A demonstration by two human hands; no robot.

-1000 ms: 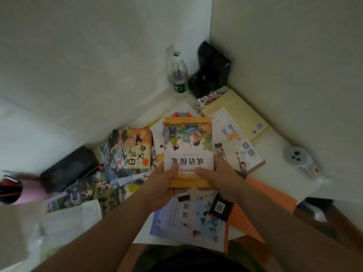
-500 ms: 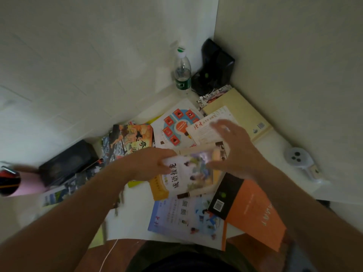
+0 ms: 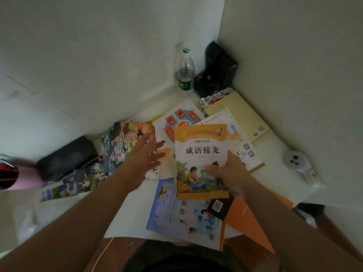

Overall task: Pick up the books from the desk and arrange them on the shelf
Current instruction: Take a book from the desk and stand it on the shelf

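Near the counter's front edge lie a blue picture book printed with QR codes and an orange book whose black flap bears a barcode. Above them the right hand has its grip closed on the orange-bordered book titled 成语接龙, thumb across the cover, while the left hand hovers beside it, released with fingers spread. Further back lie scattered books, and a green-labelled bottle stands in the far corner.
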